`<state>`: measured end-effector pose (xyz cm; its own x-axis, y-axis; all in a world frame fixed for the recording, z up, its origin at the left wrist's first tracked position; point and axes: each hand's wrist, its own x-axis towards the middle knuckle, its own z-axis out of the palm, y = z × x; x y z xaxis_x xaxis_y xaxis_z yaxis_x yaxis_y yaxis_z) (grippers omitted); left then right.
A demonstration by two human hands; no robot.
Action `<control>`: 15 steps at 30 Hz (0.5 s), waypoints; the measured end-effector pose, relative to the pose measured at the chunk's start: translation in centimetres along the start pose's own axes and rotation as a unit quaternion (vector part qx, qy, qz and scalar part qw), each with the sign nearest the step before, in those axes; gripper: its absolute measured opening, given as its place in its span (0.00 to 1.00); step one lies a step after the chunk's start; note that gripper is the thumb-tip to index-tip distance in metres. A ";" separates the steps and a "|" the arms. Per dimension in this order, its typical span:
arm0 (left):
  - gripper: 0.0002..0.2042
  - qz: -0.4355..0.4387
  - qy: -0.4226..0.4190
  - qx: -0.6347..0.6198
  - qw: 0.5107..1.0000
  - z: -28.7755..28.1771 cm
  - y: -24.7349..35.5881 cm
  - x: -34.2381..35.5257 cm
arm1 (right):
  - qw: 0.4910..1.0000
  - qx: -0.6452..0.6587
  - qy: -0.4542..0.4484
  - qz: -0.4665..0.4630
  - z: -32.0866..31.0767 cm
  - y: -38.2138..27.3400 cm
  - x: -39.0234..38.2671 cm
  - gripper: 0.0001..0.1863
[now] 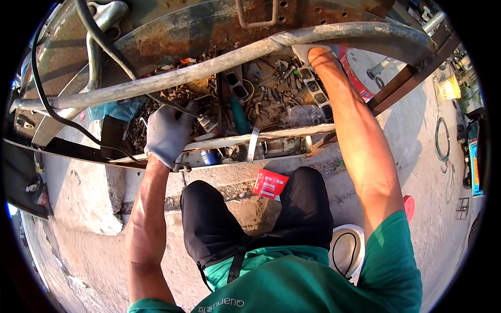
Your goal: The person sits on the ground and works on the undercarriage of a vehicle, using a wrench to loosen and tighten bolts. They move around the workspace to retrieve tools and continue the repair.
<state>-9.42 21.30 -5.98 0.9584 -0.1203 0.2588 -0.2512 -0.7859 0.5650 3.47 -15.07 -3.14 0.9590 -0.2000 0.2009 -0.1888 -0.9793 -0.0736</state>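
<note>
My left hand (169, 130) wears a grey knit glove, its fingers curled in shadow among metal scraps beside a dark hose (118, 60) and a small metal fitting (206, 122); what they grip is unclear. My right hand (312, 52), also gloved, reaches up to a long galvanized pipe (229, 62), its fingers mostly hidden. Between my hands, a rusty steel trough holds bolts and scraps (271, 94), a green tool body (239, 115) and slotted metal pieces (235, 83). A blue bag (112, 108) lies at the left.
Rusty steel plates (203, 23) and beams span above. A concrete step (224, 172) lies below, with a red packet (270, 183) by my knees. A white bucket (345, 245) and pink lid (408, 207) sit right; cables (442, 141) lie on the ground.
</note>
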 end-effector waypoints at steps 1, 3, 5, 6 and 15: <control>0.17 0.001 -0.002 -0.004 1.000 0.0 0.1 0.0 | 1.000 0.006 0.001 -0.006 -0.5 0.0 0.1 0.22; 0.18 0.001 -0.006 -0.015 1.000 0.3 0.4 0.0 | 0.999 0.018 -0.005 -0.028 -1.5 -0.3 0.0 0.23; 0.18 0.007 -0.009 -0.019 1.000 0.7 1.0 0.2 | 0.997 0.027 -0.026 -0.063 -3.0 -0.4 -0.5 0.24; 0.18 0.012 -0.011 -0.023 1.000 1.1 1.4 0.3 | 0.995 0.030 -0.042 -0.080 -3.7 -0.4 -1.0 0.24; 0.16 0.036 0.009 0.008 0.999 0.6 0.3 -0.1 | 0.965 0.036 -0.165 -0.200 0.7 -7.5 -3.2 0.27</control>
<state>-9.55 20.77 -6.32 0.9355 -0.1647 0.3127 -0.3163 -0.7849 0.5328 1.97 -7.04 -3.92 0.9696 0.2257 -0.0944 0.2135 -0.9690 -0.1241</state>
